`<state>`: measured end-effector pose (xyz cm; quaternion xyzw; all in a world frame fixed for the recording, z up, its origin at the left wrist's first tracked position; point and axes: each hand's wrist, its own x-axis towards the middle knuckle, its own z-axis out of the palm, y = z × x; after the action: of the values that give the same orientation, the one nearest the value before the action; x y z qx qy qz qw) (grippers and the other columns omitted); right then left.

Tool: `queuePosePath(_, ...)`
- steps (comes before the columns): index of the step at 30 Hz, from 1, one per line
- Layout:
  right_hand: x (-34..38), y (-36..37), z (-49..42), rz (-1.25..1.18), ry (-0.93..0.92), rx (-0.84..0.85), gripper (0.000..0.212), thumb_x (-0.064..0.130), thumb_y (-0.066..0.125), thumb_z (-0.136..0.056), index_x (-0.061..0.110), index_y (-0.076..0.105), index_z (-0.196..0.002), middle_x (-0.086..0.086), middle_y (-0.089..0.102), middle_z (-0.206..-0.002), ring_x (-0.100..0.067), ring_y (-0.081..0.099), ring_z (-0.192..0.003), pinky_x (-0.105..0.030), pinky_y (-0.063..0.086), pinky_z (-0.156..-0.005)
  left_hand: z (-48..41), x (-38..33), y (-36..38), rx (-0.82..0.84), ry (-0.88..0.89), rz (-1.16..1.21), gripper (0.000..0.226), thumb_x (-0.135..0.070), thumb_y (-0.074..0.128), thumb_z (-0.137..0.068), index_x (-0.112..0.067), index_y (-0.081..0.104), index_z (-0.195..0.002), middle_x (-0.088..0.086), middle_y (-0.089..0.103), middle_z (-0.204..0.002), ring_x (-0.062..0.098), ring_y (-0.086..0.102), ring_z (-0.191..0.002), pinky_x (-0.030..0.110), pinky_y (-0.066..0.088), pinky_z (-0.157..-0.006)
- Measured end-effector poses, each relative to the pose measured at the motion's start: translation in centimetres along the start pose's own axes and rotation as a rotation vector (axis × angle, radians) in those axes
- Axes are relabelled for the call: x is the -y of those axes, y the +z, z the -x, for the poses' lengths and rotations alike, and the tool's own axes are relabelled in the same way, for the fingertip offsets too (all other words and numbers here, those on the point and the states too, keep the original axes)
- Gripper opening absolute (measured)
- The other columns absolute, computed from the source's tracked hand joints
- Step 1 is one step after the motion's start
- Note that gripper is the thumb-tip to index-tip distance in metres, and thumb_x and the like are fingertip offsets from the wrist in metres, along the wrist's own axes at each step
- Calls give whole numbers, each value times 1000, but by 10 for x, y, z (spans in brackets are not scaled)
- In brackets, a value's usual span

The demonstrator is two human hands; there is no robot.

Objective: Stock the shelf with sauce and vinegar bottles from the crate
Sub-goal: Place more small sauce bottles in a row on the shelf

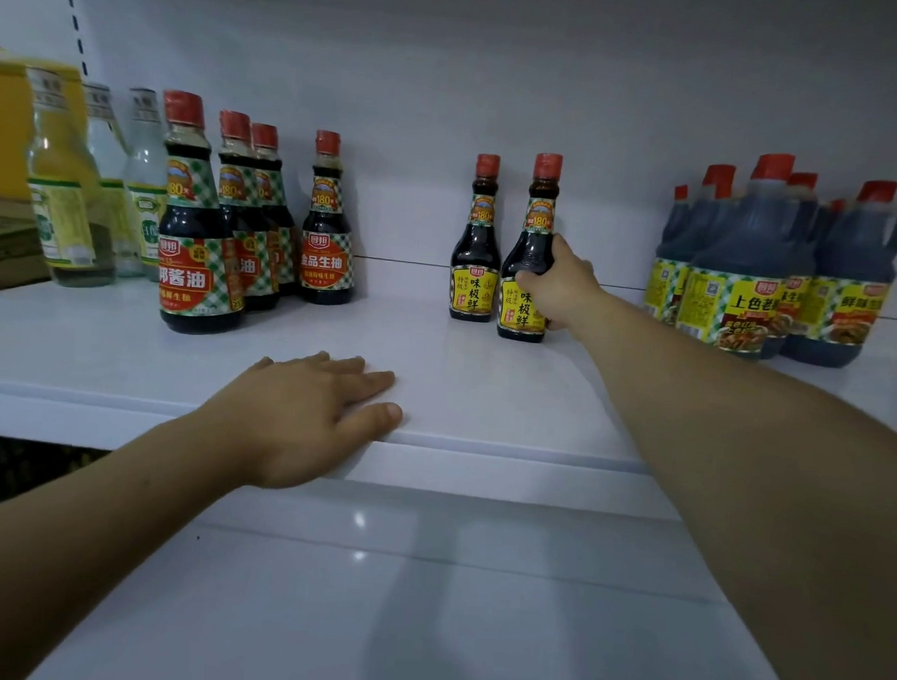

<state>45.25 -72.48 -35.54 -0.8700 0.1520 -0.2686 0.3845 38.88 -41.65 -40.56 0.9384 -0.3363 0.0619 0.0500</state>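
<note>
We're mid-placement: right hand (pixel 557 285) wrapped round a bottle (pixel 544 205) standing on the shelf (pixel 101 355), just beside its twin (pixel 473 248). Left hand (pixel 304 410) lies flat on the shelf edge, fingers straight. Next, we judge: let go cleanly, then fetch another.

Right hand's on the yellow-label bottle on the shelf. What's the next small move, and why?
Probably let go and draw the right hand back: the yellow-label bottle already stands on the shelf beside its twin.

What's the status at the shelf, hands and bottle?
Right hand grips front yellow-label bottle, standing on shelf. Left hand flat on shelf edge, empty. Nothing blocking.
</note>
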Motion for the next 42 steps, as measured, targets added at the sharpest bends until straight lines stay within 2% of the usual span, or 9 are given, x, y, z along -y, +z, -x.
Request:
queuePosePath(6, -4, 10, -23, 52, -1, -26, 62, 26, 56, -95, 22, 25, -148, -17, 46, -132, -34, 54, -111, -36, 48, -86, 0, -2, 1, -22, -6, -9, 93, -84, -8, -58, -54, 17, -142, -18, 19, -155, 9, 18, -142, 41, 20, -114)
queuePosePath(11, -7, 17, -34, 92, 35, -55, 72, 27, 53, -97, 24, 9, -154, -19, 37, -136, -37, 49, -117, -41, 47, -96, 1, -2, 2, -39, 4, -26, 93, -84, -9, -58, -54, 16, -142, -18, 18, -155, 8, 18, -142, 40, 21, -114)
queuePosePath(17, -7, 25, -43, 104, 33, -42, 75, 28, 51, -98, 26, 2, -155, -19, 33, -139, -37, 46, -121, -40, 43, -97, 1, -3, 2, -35, 7, -39, 93, -85, -10, -58, -55, 13, -142, -18, 16, -155, 8, 17, -142, 41, 20, -115)
queuePosePath(42, 6, 59, -45, 84, -54, -7, 76, 35, 51, -98, 27, 2, -155, -19, 29, -142, -39, 44, -124, -40, 40, -100, 1, -3, 4, -64, 5, -47, 92, -84, -10, -59, -54, 13, -142, -18, 17, -155, 10, 17, -143, 42, 19, -114)
